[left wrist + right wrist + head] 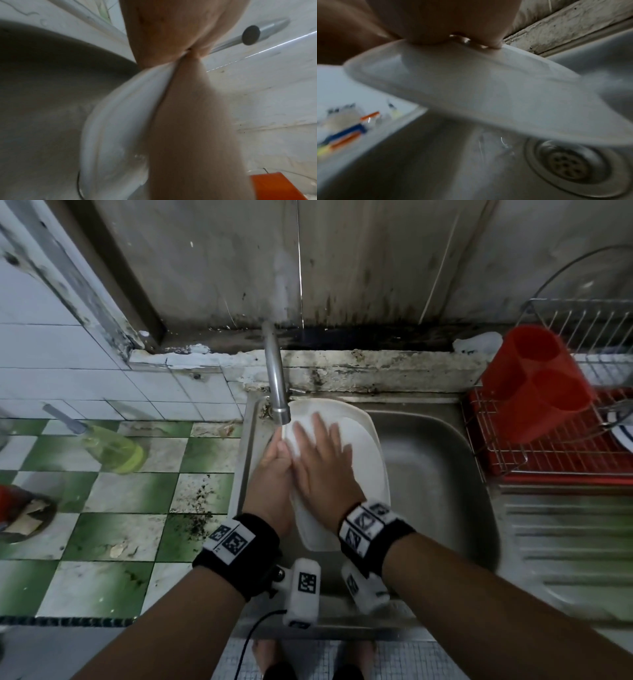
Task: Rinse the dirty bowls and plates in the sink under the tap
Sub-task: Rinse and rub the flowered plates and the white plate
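A: Where was the white plate (363,446) at that moment?

B: Over the steel sink (442,460), tilted, its far end up under the spout of the tap (279,392). The left hand (270,474) had it by the left edge, thumb curled over the rim onto the upper face. The fingers went underneath; from the head view they were hidden.

A: And the other hand?

B: The right hand (325,463) lay flat on the plate's upper face, fingers straight and spread, pressing on the surface just right of the left thumb. It gripped nothing. The two hands touched where the thumb met the right palm's edge.

A: Did the wrist views add anything?

B: The left wrist view showed the plate (120,115) edge-on against the left hand (188,121), with the tap's (251,35) round mouth beyond the fingers. Badly blurred, though. The right wrist view looked up at the plate's (471,88) underside, with the sink's drain (570,166) below the grip and to its right.

A: Water running?

B: I couldn't tell from the head view; the blur hid it.

A: Anything else nearby?

B: Well to the right of the hands, a red cutlery holder (537,381) stood in a wire dish rack (555,446). Left of them, on the green-and-white tiled counter (120,498), a yellow-green bottle (109,446) lay on its side.
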